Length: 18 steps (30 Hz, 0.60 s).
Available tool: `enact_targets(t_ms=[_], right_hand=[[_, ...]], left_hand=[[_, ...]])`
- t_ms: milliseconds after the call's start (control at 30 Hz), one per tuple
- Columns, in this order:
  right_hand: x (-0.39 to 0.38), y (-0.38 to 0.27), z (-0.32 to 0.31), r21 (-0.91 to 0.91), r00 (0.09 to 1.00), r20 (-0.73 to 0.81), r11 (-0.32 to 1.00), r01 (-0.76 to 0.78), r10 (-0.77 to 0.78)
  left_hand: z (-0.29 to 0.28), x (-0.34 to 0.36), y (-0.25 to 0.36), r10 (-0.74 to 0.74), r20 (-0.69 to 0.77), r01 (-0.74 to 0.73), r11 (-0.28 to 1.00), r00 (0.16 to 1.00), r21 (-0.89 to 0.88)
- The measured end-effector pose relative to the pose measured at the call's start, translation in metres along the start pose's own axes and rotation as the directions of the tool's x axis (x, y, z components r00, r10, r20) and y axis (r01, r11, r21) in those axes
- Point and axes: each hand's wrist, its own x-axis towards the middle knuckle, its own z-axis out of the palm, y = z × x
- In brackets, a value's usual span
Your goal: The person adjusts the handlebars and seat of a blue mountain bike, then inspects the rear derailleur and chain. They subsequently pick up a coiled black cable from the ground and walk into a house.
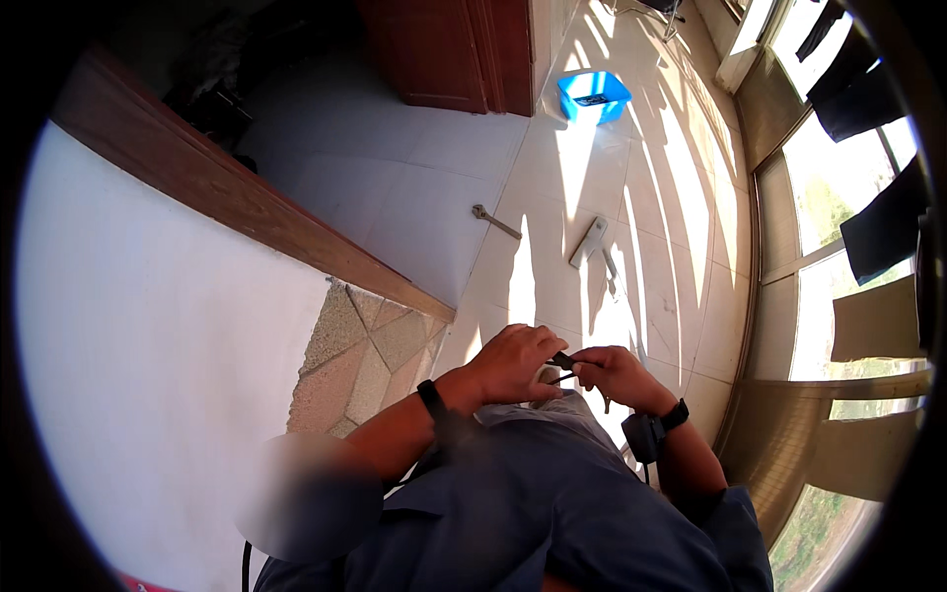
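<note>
My left hand [515, 365] is closed, its fingers bent around one end of a small black object [562, 361]. From the other side my right hand [619, 379] pinches the same piece, and the two hands are close together in front of my lap. A thin dark bar shows just below it between the fingers. What kind of thing this is cannot be made out, as the fingers cover most of it. Both wrists wear black bands; a dark box-shaped device [644, 437] with a cable sits at the right wrist.
A wrench [496, 222] lies on the tiled floor ahead by the doorway. Right of it rests a flat light-coloured plate [589, 243] with a tool beside it. Farther off stands a blue basin [594, 97] with dark items inside. A white wall [148, 345] bounds the left, windows the right.
</note>
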Motion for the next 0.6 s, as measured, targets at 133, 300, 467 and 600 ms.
enact_targets(t_ms=[133,300,467,600], right_hand=[[0.075,-0.040,-0.061,0.047,0.997,0.058,0.997,-0.062,0.060],[0.175,-0.053,-0.124,-0.019,0.995,0.089,0.998,-0.053,0.054],[0.284,-0.098,-0.178,-0.272,0.989,-0.048,0.955,0.119,-0.137],[0.356,-0.109,-0.229,-0.125,0.941,-0.315,0.988,0.090,-0.126]], left_hand=[[-0.027,0.061,-0.055,-0.130,-0.042,0.125,0.987,0.991,-0.103],[-0.072,0.132,-0.125,-0.256,0.050,0.260,0.931,0.965,-0.255],[-0.145,0.195,-0.217,-0.431,0.234,0.488,0.710,0.871,-0.508],[-0.179,0.196,-0.302,-0.638,0.050,0.425,0.451,0.768,-0.785]])
